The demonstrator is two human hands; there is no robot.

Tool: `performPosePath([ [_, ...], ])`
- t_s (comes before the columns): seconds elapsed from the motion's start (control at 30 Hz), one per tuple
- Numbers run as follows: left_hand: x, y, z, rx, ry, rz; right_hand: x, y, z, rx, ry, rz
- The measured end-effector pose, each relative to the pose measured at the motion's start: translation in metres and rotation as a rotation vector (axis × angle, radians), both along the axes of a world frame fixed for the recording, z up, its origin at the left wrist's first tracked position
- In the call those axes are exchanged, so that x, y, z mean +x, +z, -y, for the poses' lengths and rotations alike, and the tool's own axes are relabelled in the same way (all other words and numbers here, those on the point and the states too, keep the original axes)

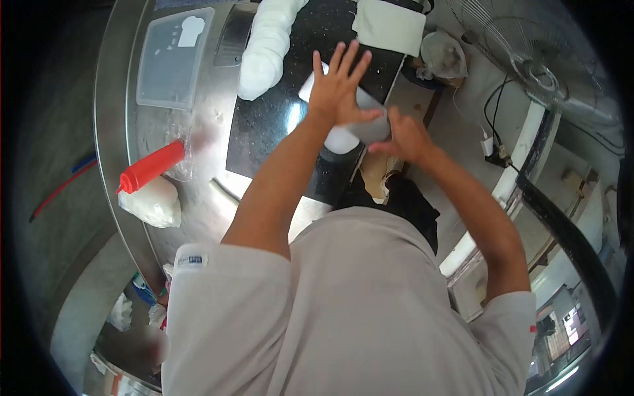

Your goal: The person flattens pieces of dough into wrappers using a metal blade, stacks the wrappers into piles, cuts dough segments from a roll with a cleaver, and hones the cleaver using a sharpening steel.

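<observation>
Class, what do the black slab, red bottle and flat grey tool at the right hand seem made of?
Black slab: likely polished stone, glossy, given its bright reflection and pale specks. Red bottle: probably plastic, smooth and evenly coloured. Grey tool: perhaps metal, from its dull grey look; blur leaves this open.

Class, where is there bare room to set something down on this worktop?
Free: the black slab between the white rounds and the cloth, and between those rounds and the left forearm. Crowded: around the left hand, right hand, grey tool and white piece; also around the red squeeze bottle and white bundle.
</observation>
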State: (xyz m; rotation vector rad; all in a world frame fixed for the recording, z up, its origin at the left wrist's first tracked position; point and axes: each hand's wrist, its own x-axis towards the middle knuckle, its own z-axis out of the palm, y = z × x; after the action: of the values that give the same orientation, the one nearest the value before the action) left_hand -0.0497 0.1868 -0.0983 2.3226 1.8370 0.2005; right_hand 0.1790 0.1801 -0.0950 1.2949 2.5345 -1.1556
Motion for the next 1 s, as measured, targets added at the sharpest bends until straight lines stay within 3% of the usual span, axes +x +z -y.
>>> performPosePath([
  [0.13, -0.001, -0.006, -0.002, 0.066, -0.07, 0.038, -0.003, -0.001, 0.006, 0.045, -0.061, -0.093],
  [0.17, -0.003, -0.009, 0.007, 0.066, -0.121, 0.039, -0.003, 0.018, 0.035, -0.091, -0.147, -0.149],
  [0.27, 0.021, 0.011, 0.069, -0.18, -0.146, 0.054, 0.02, 0.005, 0.104, -0.081, -0.144, -0.043],
  [0.37, 0.035, 0.0, 0.028, -0.114, -0.051, 0.048, 0.041, -0.015, 0.065, -0.052, -0.082, 0.077],
  [0.5, 0.036, -0.007, 0.012, 0.057, 0.197, -0.007, 0.036, -0.007, -0.035, 0.001, 0.203, 0.023],
  [0.57, 0.03, -0.008, 0.008, 0.077, 0.286, -0.005, 0.025, 0.005, -0.044, 0.034, 0.257, -0.023],
  [0.63, 0.025, -0.007, 0.017, 0.025, 0.219, -0.003, 0.019, 0.008, -0.036, 0.013, 0.235, -0.068],
  [0.67, 0.026, -0.008, 0.028, 0.023, 0.174, 0.006, 0.021, 0.018, -0.018, -0.165, 0.157, -0.027],
  [0.77, 0.045, -0.006, 0.047, -0.069, 0.119, -0.008, 0.051, -0.024, 0.025, 0.081, 0.143, -0.167],
  [0.87, 0.048, -0.012, 0.018, -0.05, 0.156, -0.023, 0.053, -0.017, -0.019, -0.055, 0.194, 0.032],
  [1.0, 0.047, -0.017, -0.006, 0.084, 0.332, -0.065, 0.041, -0.013, -0.084, 0.208, 0.368, -0.105],
])
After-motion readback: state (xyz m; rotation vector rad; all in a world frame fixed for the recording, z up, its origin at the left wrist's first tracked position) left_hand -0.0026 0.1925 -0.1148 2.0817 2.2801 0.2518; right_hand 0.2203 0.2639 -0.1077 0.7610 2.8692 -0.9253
